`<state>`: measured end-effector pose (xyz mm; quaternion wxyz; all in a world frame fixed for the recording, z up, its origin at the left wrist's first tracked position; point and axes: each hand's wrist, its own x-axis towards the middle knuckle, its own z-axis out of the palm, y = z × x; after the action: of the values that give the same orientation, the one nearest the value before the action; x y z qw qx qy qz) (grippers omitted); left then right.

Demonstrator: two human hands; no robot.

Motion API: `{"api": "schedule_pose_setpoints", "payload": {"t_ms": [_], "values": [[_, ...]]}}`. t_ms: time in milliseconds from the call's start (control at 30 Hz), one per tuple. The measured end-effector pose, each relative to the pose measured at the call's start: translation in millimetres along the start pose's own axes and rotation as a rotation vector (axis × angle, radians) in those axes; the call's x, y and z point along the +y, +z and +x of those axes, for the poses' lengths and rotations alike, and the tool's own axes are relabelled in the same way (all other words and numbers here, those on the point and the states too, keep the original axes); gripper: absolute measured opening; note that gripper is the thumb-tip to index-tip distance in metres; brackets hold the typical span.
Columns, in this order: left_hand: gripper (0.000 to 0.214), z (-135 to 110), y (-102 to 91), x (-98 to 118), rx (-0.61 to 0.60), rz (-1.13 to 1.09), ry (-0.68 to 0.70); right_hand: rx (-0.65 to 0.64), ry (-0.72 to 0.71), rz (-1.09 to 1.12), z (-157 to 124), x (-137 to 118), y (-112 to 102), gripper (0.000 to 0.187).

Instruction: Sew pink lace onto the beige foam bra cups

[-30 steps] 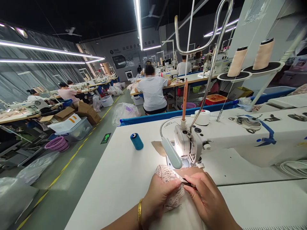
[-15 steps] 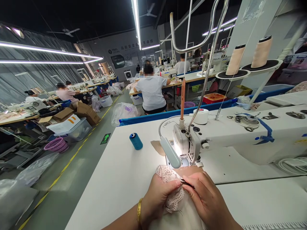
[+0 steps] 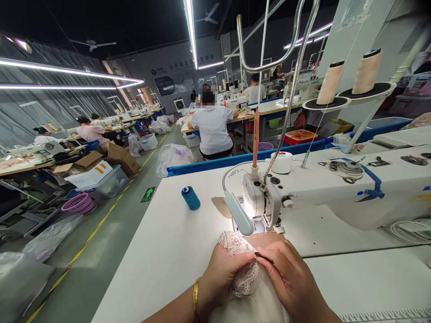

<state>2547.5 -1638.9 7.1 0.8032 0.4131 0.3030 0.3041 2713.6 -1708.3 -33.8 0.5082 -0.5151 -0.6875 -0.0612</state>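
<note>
Pale pink lace fabric [image 3: 247, 278] is bunched in my left hand [image 3: 222, 273], its thumb pressed on the lace edge. Opposite it, my right hand [image 3: 286, 273] pinches a slim dark tool [image 3: 261, 255]. The tool's tip meets the lace by my left thumb; fingers hide most of it, so I cannot tell its exact kind. Loose thread ends hang at the lace's lower edge. Just beyond my hands stands the sewing machine head [image 3: 257, 197], its grey lamp [image 3: 239, 214] lit over the needle area. Smooth beige cloth [image 3: 269, 240] lies between my fingers and the machine.
A teal thread spool [image 3: 191, 198] stands on the white table [image 3: 161, 251], left of the machine. Beige thread cones [image 3: 332, 83] and a white spool [image 3: 281, 163] are behind it. A ruler strip [image 3: 387, 315] runs along the near edge. A person [image 3: 215, 128] sits ahead.
My hands stay almost in place at the lace, with only a slight shift of the right fingers and the dark tool. The fabric has barely moved.
</note>
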Motion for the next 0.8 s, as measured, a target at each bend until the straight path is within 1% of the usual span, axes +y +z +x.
{"api": "schedule_pose_setpoints", "payload": {"t_ms": [167,267,333,400,467,500,567,600,633,700,767,800], "values": [[0.039,0,2.6,1,-0.015,-0.034,0.007,0.024,0.073,0.012,1,-1,-3,0.012],[0.042,1,4.1,2,-0.034,-0.071,-0.007,0.006,0.113,-0.024,-3,8,-9,0.009],[0.042,1,3.4,2,-0.010,-0.087,-0.020,-0.040,0.131,-0.080,-9,23,-18,0.012],[0.043,2,1.7,2,0.054,-0.103,-0.042,-0.083,0.145,-0.171,-16,43,-29,0.019],[0.044,2,0.0,2,0.111,-0.127,-0.085,-0.071,0.153,-0.307,-24,63,-43,0.025],[0.044,2,-0.7,2,0.128,-0.140,-0.104,-0.044,0.164,-0.384,-26,71,-49,0.030],[0.042,3,-1.6,2,0.148,-0.161,-0.120,0.010,0.201,-0.463,-29,78,-57,0.036],[0.041,3,-1.8,2,0.156,-0.172,-0.119,0.008,0.221,-0.437,-30,76,-59,0.036],[0.040,3,-2.0,2,0.159,-0.182,-0.114,-0.019,0.247,-0.359,-29,71,-58,0.035],[0.037,3,-2.1,1,0.151,-0.197,-0.096,-0.139,0.338,-0.091,-27,53,-49,0.032],[0.034,3,-1.4,1,0.129,-0.205,-0.074,-0.234,0.509,0.187,-22,30,-32,0.035],[0.033,2,-0.8,1,0.110,-0.202,-0.062,-0.215,0.620,0.274,-19,18,-22,0.040]]}}
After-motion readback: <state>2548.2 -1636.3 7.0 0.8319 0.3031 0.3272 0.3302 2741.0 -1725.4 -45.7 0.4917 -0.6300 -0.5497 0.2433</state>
